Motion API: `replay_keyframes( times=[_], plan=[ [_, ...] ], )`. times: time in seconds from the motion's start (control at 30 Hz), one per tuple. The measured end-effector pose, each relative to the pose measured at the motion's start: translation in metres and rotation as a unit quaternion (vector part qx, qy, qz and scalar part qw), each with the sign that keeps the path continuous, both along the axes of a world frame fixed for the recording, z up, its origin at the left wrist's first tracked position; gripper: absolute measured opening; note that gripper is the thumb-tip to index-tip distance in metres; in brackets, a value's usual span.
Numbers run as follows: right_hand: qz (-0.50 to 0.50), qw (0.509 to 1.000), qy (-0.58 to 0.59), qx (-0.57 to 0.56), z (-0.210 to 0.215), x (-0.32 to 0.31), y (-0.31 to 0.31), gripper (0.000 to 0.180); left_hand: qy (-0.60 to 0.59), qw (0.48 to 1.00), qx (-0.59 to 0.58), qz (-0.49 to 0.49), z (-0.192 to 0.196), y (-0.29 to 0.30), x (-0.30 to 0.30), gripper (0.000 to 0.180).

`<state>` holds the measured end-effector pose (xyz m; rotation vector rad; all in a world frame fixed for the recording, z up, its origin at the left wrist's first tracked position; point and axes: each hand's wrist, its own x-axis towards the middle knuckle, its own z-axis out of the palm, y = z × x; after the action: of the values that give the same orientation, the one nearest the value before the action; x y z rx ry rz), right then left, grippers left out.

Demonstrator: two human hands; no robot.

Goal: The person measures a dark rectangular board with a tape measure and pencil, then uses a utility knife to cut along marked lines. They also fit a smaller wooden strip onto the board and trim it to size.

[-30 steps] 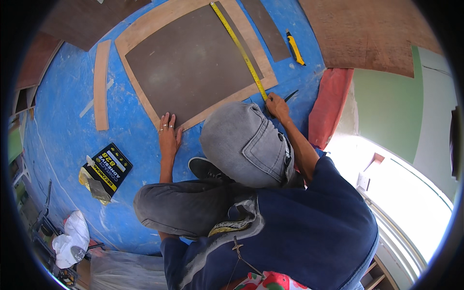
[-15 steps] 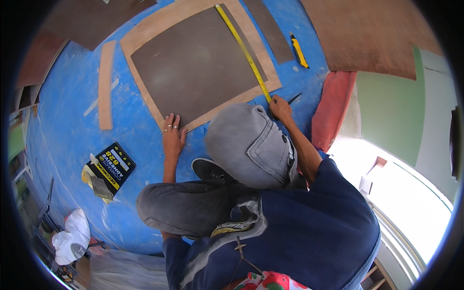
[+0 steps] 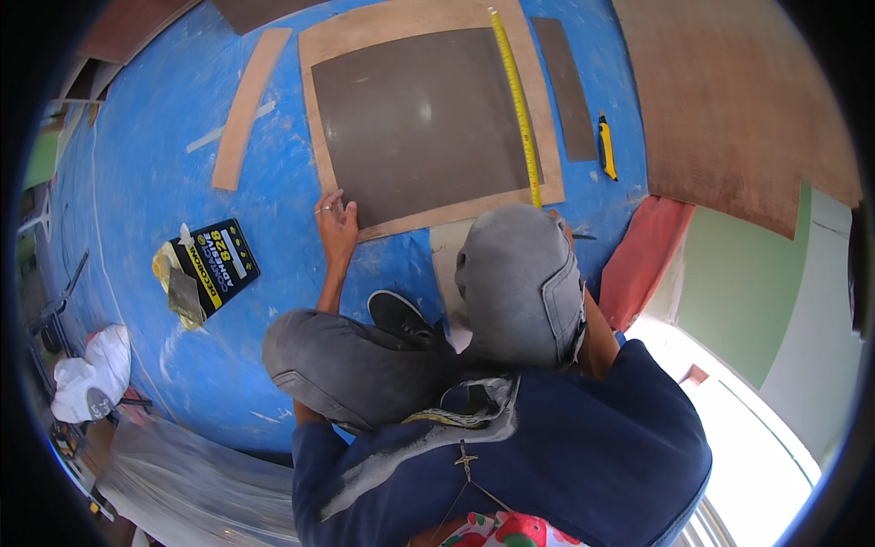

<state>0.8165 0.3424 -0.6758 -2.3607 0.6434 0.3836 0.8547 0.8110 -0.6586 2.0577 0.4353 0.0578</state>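
On the blue floor (image 3: 137, 210), a pale board (image 3: 401, 23) carries a brown sheet (image 3: 419, 128), with the tape (image 3: 519, 100) running from far to near over the sheet's right side. The left hand (image 3: 337, 226), fingers loosely spread, is at the board's near left corner; the right hand (image 3: 564, 228), by the tape's near end, is mostly behind a knee (image 3: 510, 260), its grip impossible to tell. A knife (image 3: 607, 150) lies farther right.

The right hand (image 3: 566, 230) seems mostly hidden behind the right knee (image 3: 512, 264).
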Motion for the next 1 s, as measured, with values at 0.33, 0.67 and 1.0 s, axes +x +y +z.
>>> replay_keyframes(
  times=[0.33, 0.67, 1.0],
  plan=[
    [-0.002, 0.993, -0.079, 0.087, 0.005, 0.058, -0.006, 0.028, 0.015, 0.995, -0.091, 0.046, -0.034, 0.014, 0.011, 0.045],
    [-0.060, 0.998, -0.004, 0.026, 0.028, 0.106, -0.017, 0.083, 0.096, 0.982, -0.161, -0.002, -0.015, 0.022, 0.060, 0.061],
    [-0.051, 0.998, 0.025, -0.003, 0.003, 0.092, -0.007, 0.087, 0.125, 0.954, -0.269, 0.038, -0.036, 0.015, 0.073, 0.064]
  ],
)
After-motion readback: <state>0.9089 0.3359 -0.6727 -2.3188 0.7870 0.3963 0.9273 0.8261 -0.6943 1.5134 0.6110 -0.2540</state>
